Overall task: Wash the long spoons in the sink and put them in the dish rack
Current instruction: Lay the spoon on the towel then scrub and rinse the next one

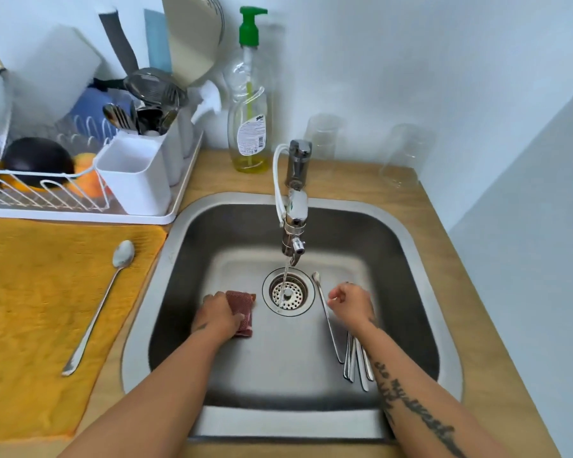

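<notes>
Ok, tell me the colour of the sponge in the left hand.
Dusty reddish-pink, with a mesh texture; the sponge shows best in the head view.

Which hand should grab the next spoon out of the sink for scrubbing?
Right. The right hand hangs loosely curled, seemingly empty, just beside the spoons on the right side of the sink. The left hand is gripping the sponge on the other side of the drain.
</notes>
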